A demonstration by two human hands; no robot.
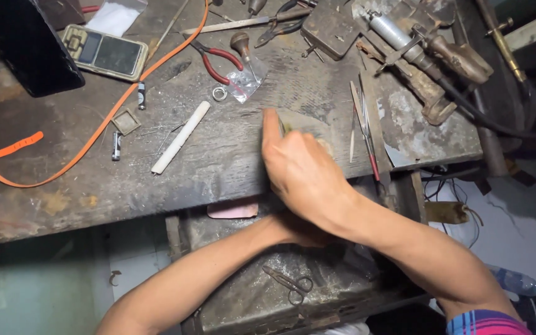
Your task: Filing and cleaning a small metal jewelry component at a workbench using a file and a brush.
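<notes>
My right hand rests on the front edge of the worn workbench, fingers closed on a flat greyish piece that is blurred and pressed to the bench top. My left forearm comes in from the lower left and passes under my right wrist. Only a sliver of my left hand shows there, so whatever it holds is hidden. A small metal ring and a white stick lie just left of my right hand.
Red-handled pliers, a small clear bag, a pocket scale and an orange strap lie on the left. Thin files and tweezers lie right of the hand, a torch tool behind. Scissors sit in the open drawer.
</notes>
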